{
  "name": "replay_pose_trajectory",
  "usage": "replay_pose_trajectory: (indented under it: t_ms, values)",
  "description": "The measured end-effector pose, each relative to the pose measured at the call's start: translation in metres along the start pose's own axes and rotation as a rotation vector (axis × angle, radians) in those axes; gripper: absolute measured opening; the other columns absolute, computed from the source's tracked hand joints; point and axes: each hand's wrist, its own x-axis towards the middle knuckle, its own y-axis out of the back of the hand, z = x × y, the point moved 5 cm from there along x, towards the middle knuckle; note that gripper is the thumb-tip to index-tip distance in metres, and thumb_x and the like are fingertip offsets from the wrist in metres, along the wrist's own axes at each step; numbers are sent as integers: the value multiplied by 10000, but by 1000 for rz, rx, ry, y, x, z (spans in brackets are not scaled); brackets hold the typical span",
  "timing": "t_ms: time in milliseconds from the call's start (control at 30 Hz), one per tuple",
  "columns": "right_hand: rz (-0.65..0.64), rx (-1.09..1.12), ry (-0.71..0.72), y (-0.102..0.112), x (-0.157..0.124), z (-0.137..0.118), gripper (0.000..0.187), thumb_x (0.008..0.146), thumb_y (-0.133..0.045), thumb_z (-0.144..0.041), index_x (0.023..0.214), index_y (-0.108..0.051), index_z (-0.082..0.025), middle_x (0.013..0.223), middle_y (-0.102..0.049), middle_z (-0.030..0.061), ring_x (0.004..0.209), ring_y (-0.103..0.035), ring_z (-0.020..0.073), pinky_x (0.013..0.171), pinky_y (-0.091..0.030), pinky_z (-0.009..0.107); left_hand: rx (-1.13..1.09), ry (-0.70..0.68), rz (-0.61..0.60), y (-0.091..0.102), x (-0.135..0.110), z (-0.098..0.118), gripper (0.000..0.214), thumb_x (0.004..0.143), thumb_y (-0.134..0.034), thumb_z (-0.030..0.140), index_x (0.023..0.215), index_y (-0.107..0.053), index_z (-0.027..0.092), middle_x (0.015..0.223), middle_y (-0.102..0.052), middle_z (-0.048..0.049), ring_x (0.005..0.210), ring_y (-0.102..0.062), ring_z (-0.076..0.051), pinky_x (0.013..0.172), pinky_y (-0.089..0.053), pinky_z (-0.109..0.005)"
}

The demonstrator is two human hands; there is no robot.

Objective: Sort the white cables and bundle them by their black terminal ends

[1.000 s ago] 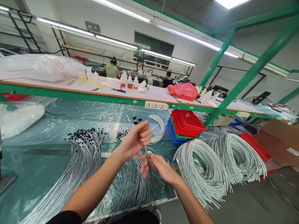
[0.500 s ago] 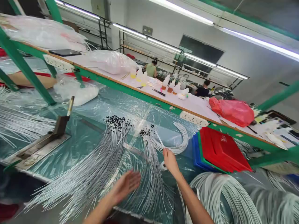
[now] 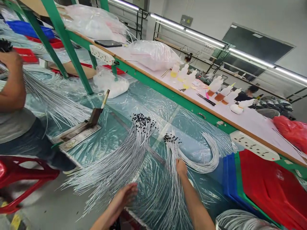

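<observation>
My right hand (image 3: 181, 166) is closed at the upper part of the smaller bundle of thin grey cables (image 3: 174, 179), below its black tips. Exactly how many cables it grips is hidden by the fingers. My left hand (image 3: 126, 193) is held low, fingers stretched out and holding nothing, between the two bundles near the table's front edge. On its left spreads a larger bundle of grey cables (image 3: 129, 150) with black tips (image 3: 142, 122), their loose ends fanning over the edge. Beyond my right hand, a curved bunch of pale cables (image 3: 214, 158) bends toward the right.
A metal ruler (image 3: 155, 155) lies between the bundles. A lever cutter (image 3: 82, 127) stands at left, near a co-worker's hand (image 3: 11, 59) gripping cables. Red trays (image 3: 263, 185) are stacked at right, by a cable coil (image 3: 242, 220). Bottles (image 3: 222, 92) line the raised shelf.
The view has swung left, bringing the co-worker and a red stool into sight. My right hand has come down from a single raised cable onto the smaller bundle. My left hand stays open.
</observation>
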Motion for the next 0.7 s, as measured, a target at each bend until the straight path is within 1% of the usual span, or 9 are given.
replay_pose_trajectory:
  t_ms: [100,167,267,333,467,533,600,667,700]
  values:
    - [-17,-98,-107,-1,0,3,262,1008,-527,-343,986,-650,-113,987,-695,126,924,-669,243,842,-494,390,246,-189,9,-19,17,41,579,659,-662,653,993,-688,180,926,-725,-87,851,-690,-223,771,-524,-315]
    - [-19,-115,-130,1,0,3,294,1007,-492,-346,990,-645,-95,990,-700,178,964,-670,280,814,-477,363,413,-276,26,-30,31,60,608,709,-553,684,1004,-665,164,929,-724,-95,822,-691,-215,752,-529,-318]
    - [4,-77,-140,7,-8,2,352,1011,-412,-376,1045,-621,-96,989,-703,205,984,-669,325,763,-465,347,578,-328,86,-38,55,81,500,765,-524,617,903,-649,153,859,-718,-91,786,-680,-226,725,-522,-326]
    - [31,-23,-137,9,-22,3,368,1015,-350,-375,1078,-597,-109,991,-706,194,958,-674,325,751,-464,348,712,-372,172,-41,73,95,363,813,-551,514,841,-633,161,841,-709,-82,851,-672,-246,769,-510,-335]
    - [60,103,-92,-7,-78,9,333,990,-317,-361,959,-596,-182,884,-708,125,866,-684,283,734,-478,319,992,-431,321,-54,112,124,203,884,-600,343,943,-649,155,987,-693,-81,1030,-629,-258,936,-471,-408]
    - [63,171,-68,-26,-117,17,362,975,-321,-411,805,-581,-226,751,-678,87,760,-674,275,692,-490,324,1107,-437,364,-64,132,138,247,913,-609,337,1069,-640,148,1124,-661,-89,1085,-606,-243,978,-466,-454]
    - [75,378,-65,-45,-156,29,429,955,-356,-496,659,-547,-251,622,-620,62,638,-639,273,634,-498,349,1194,-423,412,-72,149,149,314,933,-603,361,1166,-613,151,1227,-618,-97,1118,-595,-237,980,-482,-476]
    - [-39,511,-25,-64,-189,37,413,961,-442,-504,710,-626,-231,691,-658,52,644,-638,246,607,-514,337,1261,-394,450,-78,162,154,350,940,-598,376,1211,-596,154,1253,-605,-101,1116,-600,-240,963,-504,-478]
    - [-97,537,3,-69,-201,40,334,964,-516,-468,811,-670,-213,812,-689,49,690,-643,219,617,-530,320,1291,-381,459,-81,167,155,358,938,-601,378,1217,-594,153,1249,-607,-102,1110,-605,-241,955,-511,-477]
